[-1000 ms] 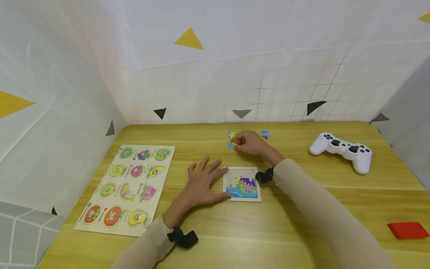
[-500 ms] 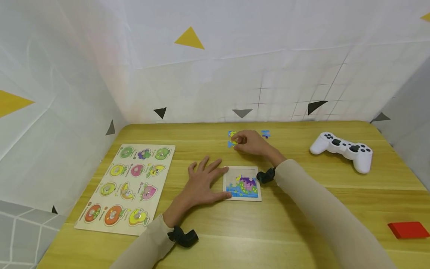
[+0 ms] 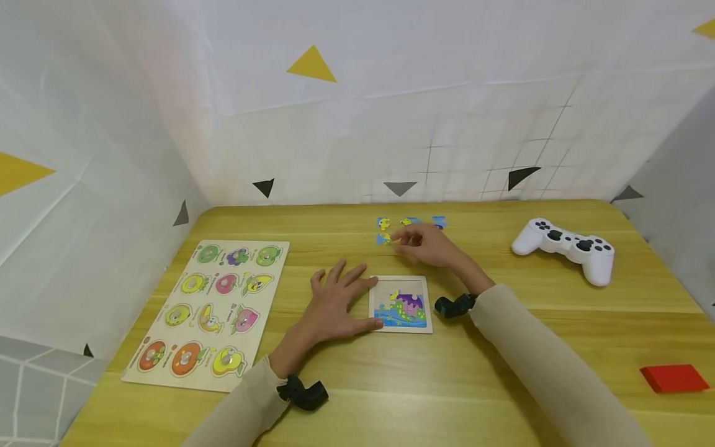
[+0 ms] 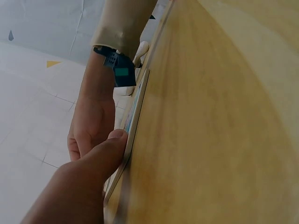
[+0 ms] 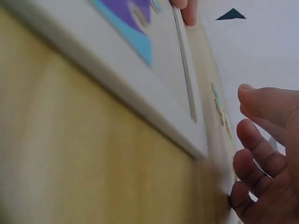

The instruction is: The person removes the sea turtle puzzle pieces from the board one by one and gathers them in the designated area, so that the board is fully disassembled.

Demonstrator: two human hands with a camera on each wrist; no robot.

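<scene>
My left hand (image 3: 335,303) is spread beside a small square jigsaw tray (image 3: 429,323). Its thumb rests on the near-left part of the rim and its index fingertip is at the far-left corner. Part of a purple and blue picture (image 3: 409,304) fills the tray's near side; bare board shows along the far side. Beyond the tray, my right hand (image 3: 427,243) hovers by loose jigsaw pieces, its fingers loosely bent and nothing visible between them. A blue-yellow piece (image 3: 383,239) lies at its fingertips, with a yellow piece (image 3: 383,223) behind. Another piece (image 3: 411,220) is partly hidden behind the hand.
A fruit peg puzzle board (image 3: 268,323) lies on the left of the wooden table (image 3: 357,397). On the right are a white game controller (image 3: 564,248) and a red block (image 3: 674,379). One more jigsaw piece (image 3: 440,221) lies near the back edge, before a white cloth wall.
My right hand has drawn back slightly to the right and nearer, its fingertips parting from the left pieces and uncovering a piece behind. The left hand and tray stay put.
</scene>
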